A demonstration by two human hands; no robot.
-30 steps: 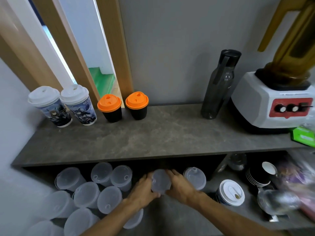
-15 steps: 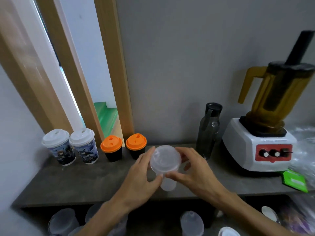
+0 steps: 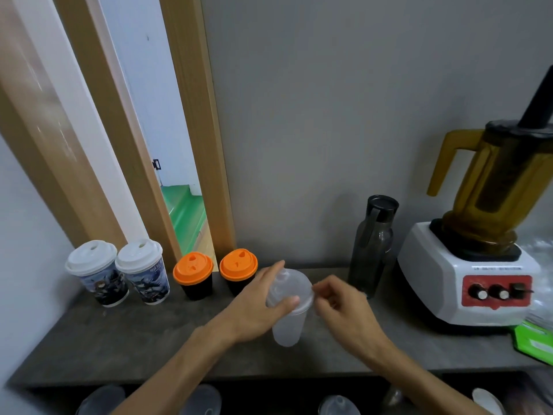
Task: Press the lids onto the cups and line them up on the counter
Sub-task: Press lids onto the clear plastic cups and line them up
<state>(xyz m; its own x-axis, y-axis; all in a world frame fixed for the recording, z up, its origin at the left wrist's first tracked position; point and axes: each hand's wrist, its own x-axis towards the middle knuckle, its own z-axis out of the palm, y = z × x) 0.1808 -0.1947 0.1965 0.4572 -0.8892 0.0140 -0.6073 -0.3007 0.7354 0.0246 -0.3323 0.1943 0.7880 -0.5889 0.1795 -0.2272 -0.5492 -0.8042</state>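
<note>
Counter [image 3: 125, 339] of grey stone runs the width of my view, with a white-based blender [image 3: 466, 274] standing at its right end and a dark water bottle [image 3: 372, 250] upright just beside it, both set back against the wall, I judge to leave the front strip free for working. Along the back at left I see four finished cups in a row: two printed cups with white lids [image 3: 119, 272], then two black cups with orange lids [image 3: 215, 274], so the line appears to be growing rightward. Near the middle my left hand [image 3: 257, 307] wraps a clear plastic cup [image 3: 288, 324], thumb laid across its frosted dome lid [image 3: 290, 287], seemingly to steady the cup while the lid seats. My right hand [image 3: 341, 307] has its fingers curled at the lid's right rim, apparently pinching the edge down; whether the lid has snapped on all round I cannot tell.
</note>
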